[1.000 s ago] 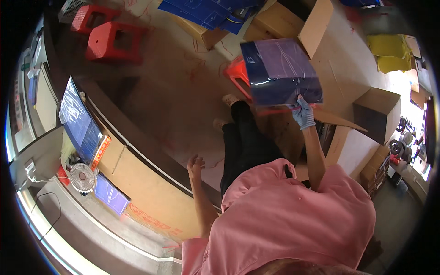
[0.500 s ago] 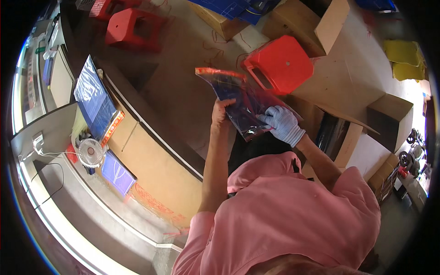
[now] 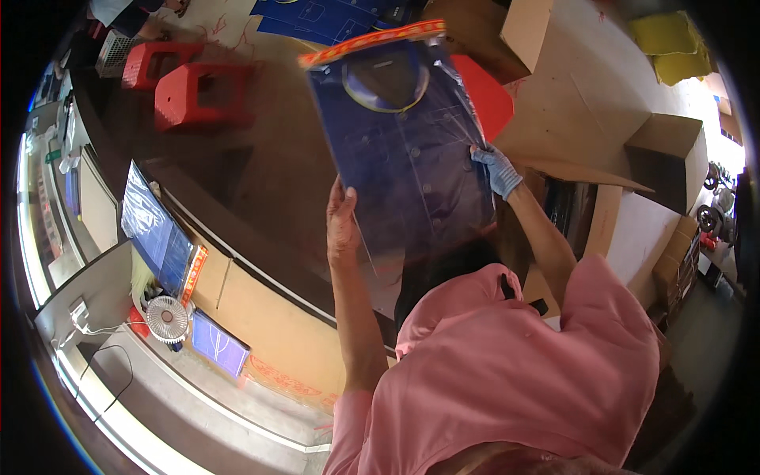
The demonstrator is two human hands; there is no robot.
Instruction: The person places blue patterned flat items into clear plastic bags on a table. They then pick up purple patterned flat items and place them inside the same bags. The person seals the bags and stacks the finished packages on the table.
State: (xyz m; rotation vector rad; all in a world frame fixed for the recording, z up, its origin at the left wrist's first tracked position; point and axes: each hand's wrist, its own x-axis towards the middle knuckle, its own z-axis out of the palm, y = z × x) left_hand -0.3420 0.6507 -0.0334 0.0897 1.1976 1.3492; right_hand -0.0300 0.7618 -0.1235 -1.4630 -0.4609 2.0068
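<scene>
Dim floor [image 3: 293, 142]; bagged garment [image 3: 408, 154] between hands [image 3: 342, 226] [image 3: 500, 172], seemingly edge-gripped.

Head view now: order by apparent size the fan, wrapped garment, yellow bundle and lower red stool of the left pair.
1. Wrapped garment, clearly largest
2. Lower red stool and yellow bundle: too alike to rank
3. Fan, smallest

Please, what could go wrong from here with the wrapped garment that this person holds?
The wrapped garment could slip: its film looks glossy, and the gloved right hand holds only a side edge, with the left hand at the opposite edge. The film might crease where it is pinched. The red stool, partly hidden behind it, could perhaps get bumped.
</scene>
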